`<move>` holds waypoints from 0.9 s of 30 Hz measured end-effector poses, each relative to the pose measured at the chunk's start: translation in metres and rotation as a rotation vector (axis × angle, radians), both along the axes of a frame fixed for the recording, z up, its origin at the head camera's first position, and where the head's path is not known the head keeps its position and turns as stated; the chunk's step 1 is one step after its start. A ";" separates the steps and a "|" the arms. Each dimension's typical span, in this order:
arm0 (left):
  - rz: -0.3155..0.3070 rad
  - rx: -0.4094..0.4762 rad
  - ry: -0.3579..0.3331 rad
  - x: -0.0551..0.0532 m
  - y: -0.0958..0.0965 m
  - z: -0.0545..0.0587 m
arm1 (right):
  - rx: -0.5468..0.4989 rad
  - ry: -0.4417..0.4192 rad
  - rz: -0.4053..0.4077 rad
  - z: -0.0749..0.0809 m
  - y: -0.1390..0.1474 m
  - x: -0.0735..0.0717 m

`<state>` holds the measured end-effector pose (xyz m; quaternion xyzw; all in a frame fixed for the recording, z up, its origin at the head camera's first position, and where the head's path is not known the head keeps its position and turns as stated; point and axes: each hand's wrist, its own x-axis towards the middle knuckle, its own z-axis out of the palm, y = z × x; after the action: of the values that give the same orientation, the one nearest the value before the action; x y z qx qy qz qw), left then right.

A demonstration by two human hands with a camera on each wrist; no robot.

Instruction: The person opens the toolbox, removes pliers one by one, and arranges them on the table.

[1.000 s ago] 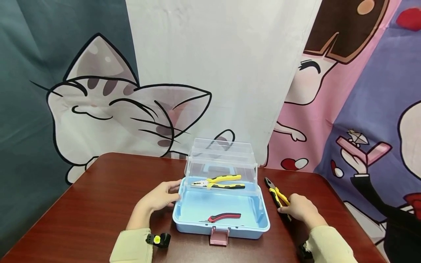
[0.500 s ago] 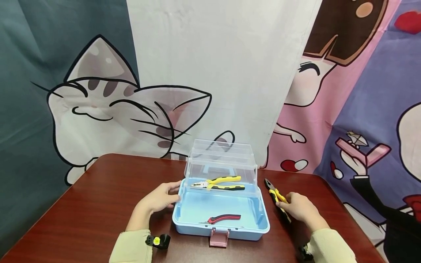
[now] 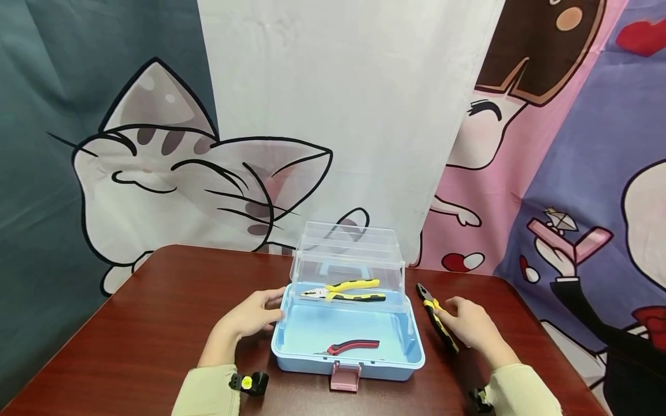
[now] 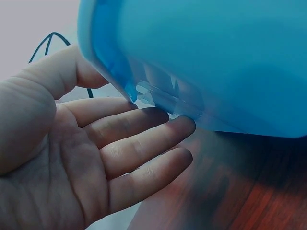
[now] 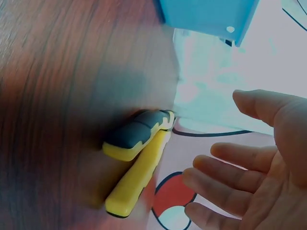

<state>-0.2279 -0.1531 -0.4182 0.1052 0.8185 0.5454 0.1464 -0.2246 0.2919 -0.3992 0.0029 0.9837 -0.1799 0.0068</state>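
My left hand (image 3: 252, 315) rests at the left wall of a pale blue toolbox (image 3: 338, 325), its fingers straight and touching the side. The box's clear lid (image 3: 350, 237) is up. In a clear tray at the back lie yellow-and-black pliers (image 3: 358, 284). A tool with red-and-black handles (image 3: 355, 345), partly hidden by the front wall, lies on the box floor. To the right of the box, another pair of yellow-and-black pliers (image 3: 442, 329) lies on the table. My right hand (image 3: 472, 329) hovers beside its handles (image 5: 136, 179); the right wrist view shows the fingers spread and apart from them.
A pink latch (image 3: 346, 377) hangs down at the box front. The dark red-brown table (image 3: 156, 323) extends left and right of the box. Behind its far edge hangs a cloth with cartoon figures (image 3: 156, 144).
My right hand has let go of the pliers on the table and lifted slightly away from the handles. The left hand stays at the box. The head view has shifted slightly.
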 end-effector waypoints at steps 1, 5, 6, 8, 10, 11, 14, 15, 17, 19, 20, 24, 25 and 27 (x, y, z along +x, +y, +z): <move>-0.004 0.001 0.002 0.000 0.000 0.000 | -0.004 0.009 0.003 0.001 -0.001 0.000; -0.004 0.000 0.000 0.001 -0.001 0.000 | -0.018 0.049 0.023 0.004 -0.005 0.002; -0.001 -0.002 -0.001 0.001 -0.001 0.000 | -0.024 0.059 0.029 0.005 -0.006 0.002; 0.003 -0.007 -0.004 0.002 -0.001 0.001 | -0.037 0.083 0.040 0.005 -0.008 0.003; 0.006 -0.009 -0.007 0.001 0.000 0.001 | -0.049 0.109 0.047 0.006 -0.010 0.004; 0.007 -0.009 -0.008 0.001 0.000 0.001 | -0.056 0.120 0.050 0.006 -0.011 0.004; 0.006 -0.008 -0.010 0.001 0.000 0.002 | -0.072 0.142 0.055 0.006 -0.012 0.004; 0.010 -0.007 -0.011 0.001 0.000 0.002 | -0.075 0.146 0.056 0.006 -0.013 0.004; 0.015 -0.008 -0.014 0.001 0.000 0.003 | -0.082 0.150 0.057 0.007 -0.014 0.004; 0.026 -0.009 -0.018 0.001 0.000 0.003 | -0.089 0.154 0.060 0.008 -0.015 0.004; 0.031 -0.009 -0.020 0.001 0.000 0.003 | -0.092 0.157 0.061 0.009 -0.016 0.004; 0.041 -0.016 -0.026 0.000 0.000 0.002 | -0.106 0.163 0.070 0.012 -0.019 0.006; 0.040 -0.017 -0.026 0.000 0.000 0.001 | -0.111 0.162 0.073 0.013 -0.019 0.006; 0.041 -0.021 -0.025 -0.001 0.000 0.001 | -0.122 0.157 0.082 0.015 -0.021 0.006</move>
<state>-0.2286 -0.1530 -0.4174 0.0802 0.8243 0.5410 0.1463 -0.2182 0.2707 -0.3842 -0.0520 0.9677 -0.2387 -0.0628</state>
